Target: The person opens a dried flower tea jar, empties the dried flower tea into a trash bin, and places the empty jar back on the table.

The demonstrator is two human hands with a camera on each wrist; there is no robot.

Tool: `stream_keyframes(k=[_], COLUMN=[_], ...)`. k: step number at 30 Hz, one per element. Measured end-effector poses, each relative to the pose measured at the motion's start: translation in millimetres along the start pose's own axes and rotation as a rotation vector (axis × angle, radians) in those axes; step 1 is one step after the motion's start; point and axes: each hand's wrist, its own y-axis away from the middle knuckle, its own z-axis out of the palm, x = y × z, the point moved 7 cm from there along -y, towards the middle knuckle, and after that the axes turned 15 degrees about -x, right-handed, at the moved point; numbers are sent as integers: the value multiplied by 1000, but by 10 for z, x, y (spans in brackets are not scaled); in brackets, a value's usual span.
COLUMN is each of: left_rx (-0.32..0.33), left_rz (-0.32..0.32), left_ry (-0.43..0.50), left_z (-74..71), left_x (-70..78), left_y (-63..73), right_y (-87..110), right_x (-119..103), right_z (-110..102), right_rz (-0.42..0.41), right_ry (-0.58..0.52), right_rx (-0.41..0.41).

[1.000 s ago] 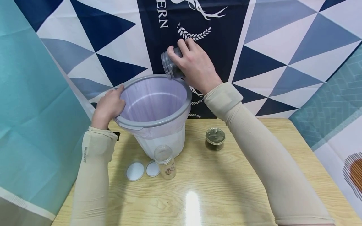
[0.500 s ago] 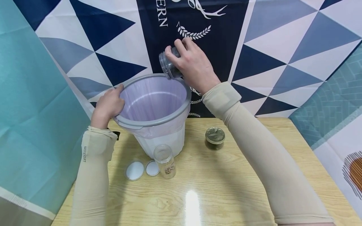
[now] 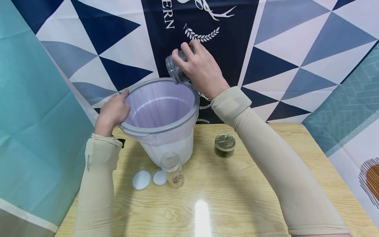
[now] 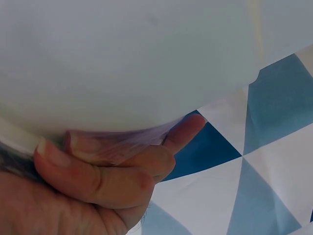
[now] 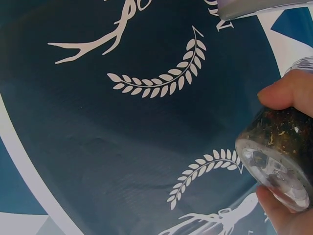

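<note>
Head view first: here's the right hand (image 3: 202, 67), clamped round a see-through jar (image 3: 177, 70), and it's tipped right over on its side, mouth to the left, up at the far right of the bucket (image 3: 154, 130)! Whether jar and rim touch, I can't tell. Purple film (image 3: 157, 112) lines that bucket and laps outside, under the grey rim. On the left edge, the left hand (image 3: 113, 110) has a firm grip. Down in front, a tall clear jar (image 3: 174, 174) stands upright and open, just beside two white discs (image 3: 141, 180) lying flat. Across a stretch of bare wood sits a gold-topped jar (image 3: 225, 143), dark inside, well in from the right edge of the tabletop (image 3: 237, 200). Behind the bucket, the patterned cloth (image 3: 278, 33) rises close.

Over to the left wrist: the pale bucket fills the top, fingers curl beneath its edge, film stretched across them, one finger poking out.

Right wrist now: thumb on one side, finger on the other, ridged base showing, and dark contents (image 5: 281, 129) flecked with gold!
</note>
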Motion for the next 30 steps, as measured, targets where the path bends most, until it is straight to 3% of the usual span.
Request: stream_keyframes(k=[30], left_rx=[-10], left_rz=[-6], left_ry=[-11], left_z=[14], left_x=[11], left_y=[20], right_y=[21], right_x=[-67], right_z=[-29], right_rz=[-64], right_ry=[93], right_rx=[63])
